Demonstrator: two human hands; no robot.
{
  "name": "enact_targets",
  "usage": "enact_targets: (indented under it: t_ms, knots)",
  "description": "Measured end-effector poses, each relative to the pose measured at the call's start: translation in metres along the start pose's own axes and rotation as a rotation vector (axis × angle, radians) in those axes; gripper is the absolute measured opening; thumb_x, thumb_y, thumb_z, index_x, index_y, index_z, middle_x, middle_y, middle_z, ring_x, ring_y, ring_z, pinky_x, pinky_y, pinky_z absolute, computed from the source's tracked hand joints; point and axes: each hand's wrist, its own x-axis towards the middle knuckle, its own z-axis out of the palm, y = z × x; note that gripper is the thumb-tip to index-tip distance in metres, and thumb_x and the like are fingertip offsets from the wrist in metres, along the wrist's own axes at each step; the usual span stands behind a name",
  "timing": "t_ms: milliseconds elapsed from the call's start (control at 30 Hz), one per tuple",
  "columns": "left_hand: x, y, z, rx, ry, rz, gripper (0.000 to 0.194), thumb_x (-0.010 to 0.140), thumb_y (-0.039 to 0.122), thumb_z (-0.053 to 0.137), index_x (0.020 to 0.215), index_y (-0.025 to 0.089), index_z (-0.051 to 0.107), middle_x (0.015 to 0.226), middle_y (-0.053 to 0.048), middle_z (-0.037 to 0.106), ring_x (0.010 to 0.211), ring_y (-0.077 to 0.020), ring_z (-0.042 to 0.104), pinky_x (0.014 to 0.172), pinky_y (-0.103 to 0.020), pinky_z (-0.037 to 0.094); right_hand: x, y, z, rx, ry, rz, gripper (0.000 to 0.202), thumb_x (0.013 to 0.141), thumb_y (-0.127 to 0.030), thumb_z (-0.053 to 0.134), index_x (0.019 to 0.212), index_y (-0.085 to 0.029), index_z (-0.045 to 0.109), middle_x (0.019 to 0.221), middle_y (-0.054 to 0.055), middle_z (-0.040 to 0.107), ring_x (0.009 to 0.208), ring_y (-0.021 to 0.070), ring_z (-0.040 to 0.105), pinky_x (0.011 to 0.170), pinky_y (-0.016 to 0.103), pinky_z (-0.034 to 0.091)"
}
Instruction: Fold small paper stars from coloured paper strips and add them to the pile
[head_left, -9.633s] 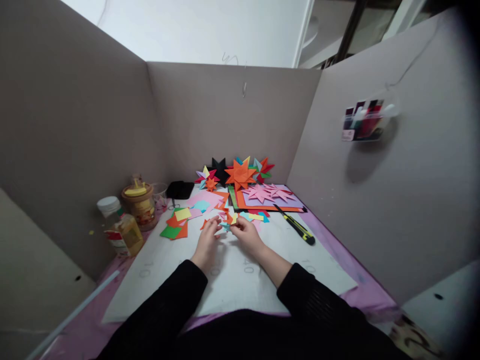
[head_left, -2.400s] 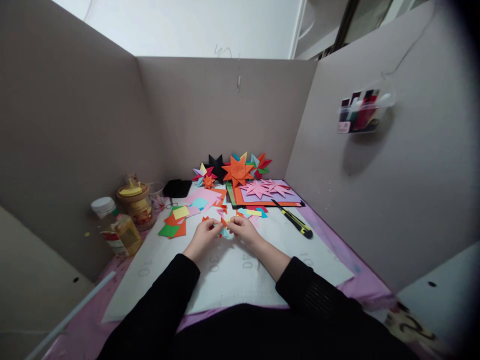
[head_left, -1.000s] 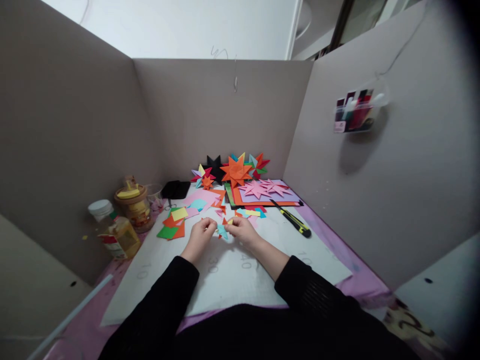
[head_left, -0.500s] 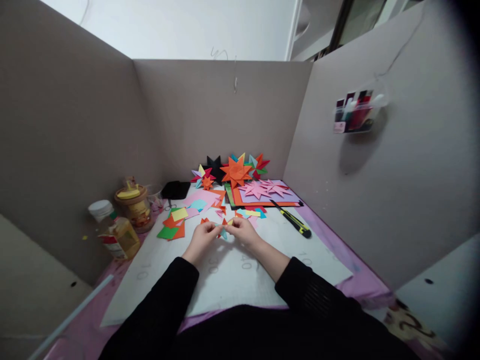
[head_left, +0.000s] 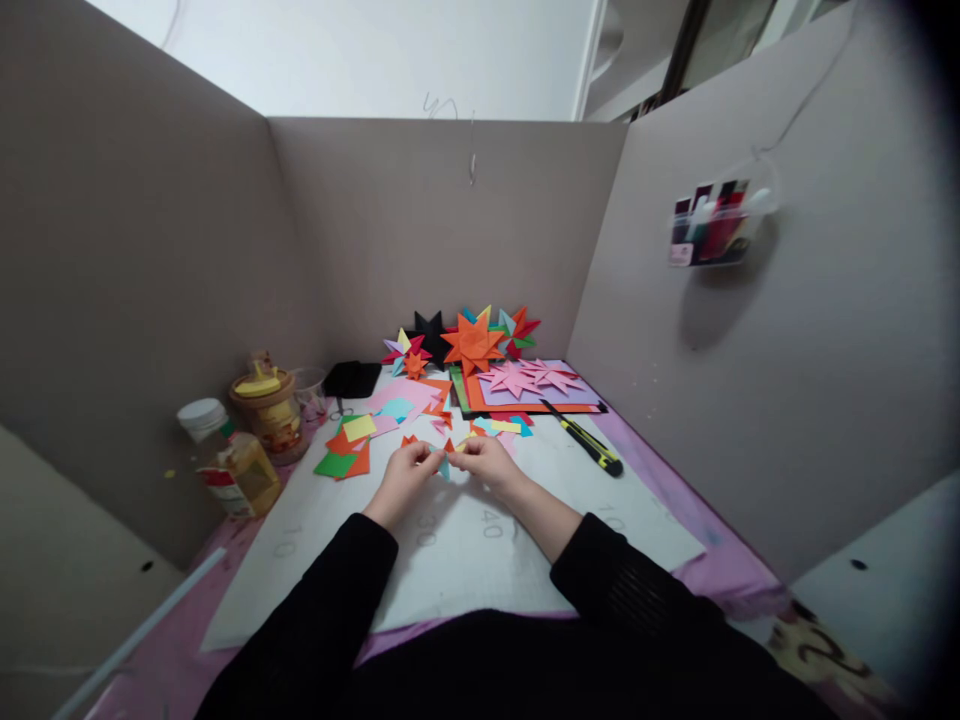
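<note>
Pinching a small folded piece of light blue and orange paper [head_left: 445,466] between the fingertips of both hands, I have it just above or on the white board, I cannot tell which, midway between the left hand [head_left: 406,477] and the right hand [head_left: 489,464]. Each grip is closed on it from its own side, thumb against fingers; a bit of yellow paper [head_left: 467,440] shows by the right fingertips, and I cannot tell whether it is part of the same piece. Beneath both wrists I see the white board [head_left: 480,585], pencilled with numbers, on a worktop covered in pink [head_left: 731,570]. Well to the left of the left hand lie overlapping green, orange and yellow paper squares [head_left: 337,465]; beyond them spreads a pale pink paper sheet [head_left: 409,392]. To the right of the right hand, a black and yellow utility knife [head_left: 592,443] lies slantwise. Farther back I have two pink folded-paper stars [head_left: 511,379] on a lilac sheet [head_left: 576,396], with a large orange paper star [head_left: 474,343] upright behind, beside a black paper star [head_left: 429,330]. Along the left edge stand a clear bottle of amber liquid with a white cap [head_left: 251,485] and a brown-lidded jar [head_left: 279,432]
</note>
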Motion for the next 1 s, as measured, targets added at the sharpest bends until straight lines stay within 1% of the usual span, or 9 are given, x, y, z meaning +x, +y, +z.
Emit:
enact_targets:
  t_ms: [100,200,300,433,667,800,867,933,1000]
  knots:
    - [0.000,-0.003,0.001,0.081,-0.001,0.079,0.031,0.075,0.044,0.051,0.060,0.017,0.051,0.059,0.001,0.050,0.060,-0.0139,0.044,0.056,-0.024,0.033,-0.002,-0.003,0.002,0.027,-0.014,0.029,0.029,0.060,-0.039,0.070,0.058,-0.016,0.054,0.048,-0.006,0.042,0.046,0.0068,0.035,0.046,0.022,0.025]
    - [0.000,-0.006,0.003,0.164,0.006,0.146,0.028,0.078,0.039,0.048,0.061,0.018,0.051,0.062,0.000,0.050,0.062,-0.0145,0.044,0.059,-0.025,0.033,-0.005,-0.005,0.003,-0.025,-0.015,0.024,0.028,0.062,-0.036,0.069,0.056,-0.017,0.049,0.048,-0.007,0.038,0.045,0.0064,0.032,0.045,0.022,0.023]
    - [0.000,-0.006,0.004,0.112,0.002,0.103,0.027,0.077,0.040,0.048,0.062,0.018,0.052,0.061,0.001,0.050,0.062,-0.0144,0.045,0.060,-0.025,0.034,-0.004,-0.004,0.002,-0.051,-0.004,-0.011,0.031,0.062,-0.035,0.068,0.052,-0.017,0.044,0.047,-0.008,0.035,0.045,0.0062,0.031,0.046,0.022,0.023]
    - [0.001,-0.005,0.002,-0.021,-0.033,0.036,0.028,0.075,0.043,0.053,0.070,0.016,0.056,0.064,0.000,0.054,0.062,-0.0141,0.048,0.060,-0.024,0.037,-0.001,-0.003,-0.001,0.028,0.036,-0.014,0.033,0.061,-0.036,0.069,0.051,-0.017,0.045,0.046,-0.008,0.037,0.046,0.0062,0.031,0.047,0.022,0.024]
    - [0.001,-0.009,0.006,0.088,-0.007,0.097,0.024,0.076,0.039,0.053,0.071,0.016,0.059,0.065,0.001,0.058,0.062,-0.0135,0.050,0.058,-0.023,0.038,-0.001,0.000,0.002,0.018,-0.005,-0.028,0.026,0.063,-0.037,0.069,0.059,-0.015,0.056,0.052,-0.005,0.048,0.050,0.0080,0.039,0.050,0.022,0.028]
    - [0.004,-0.012,0.001,0.098,-0.023,0.118,0.022,0.074,0.037,0.054,0.072,0.016,0.061,0.069,-0.001,0.062,0.065,-0.0151,0.053,0.061,-0.024,0.040,0.002,0.002,-0.002,0.001,0.035,-0.053,0.023,0.065,-0.033,0.066,0.057,-0.015,0.055,0.051,-0.005,0.046,0.049,0.0079,0.039,0.050,0.022,0.028]
    - [0.009,-0.018,-0.010,0.114,0.011,0.123,0.019,0.074,0.034,0.055,0.074,0.017,0.061,0.074,-0.003,0.064,0.069,-0.0162,0.056,0.064,-0.025,0.041,0.006,0.002,-0.009,0.010,0.125,-0.068,0.021,0.065,-0.032,0.065,0.057,-0.016,0.054,0.051,-0.005,0.045,0.049,0.0078,0.038,0.049,0.022,0.028]
    - [0.016,-0.027,-0.027,0.206,0.150,0.111,0.017,0.075,0.032,0.052,0.076,0.017,0.061,0.077,-0.004,0.064,0.071,-0.0170,0.057,0.067,-0.026,0.042,0.011,0.002,-0.020,0.033,0.247,-0.063,0.021,0.065,-0.033,0.063,0.056,-0.016,0.053,0.050,-0.005,0.046,0.048,0.0079,0.037,0.047,0.022,0.027]
    - [0.023,-0.039,-0.042,0.347,0.328,0.070,0.018,0.077,0.029,0.048,0.081,0.017,0.061,0.082,-0.006,0.064,0.072,-0.0186,0.057,0.067,-0.028,0.042,0.015,0.002,-0.029,0.068,0.360,-0.045,0.021,0.064,-0.033,0.063,0.057,-0.017,0.052,0.048,-0.006,0.045,0.046,0.0082,0.036,0.046,0.022,0.026]
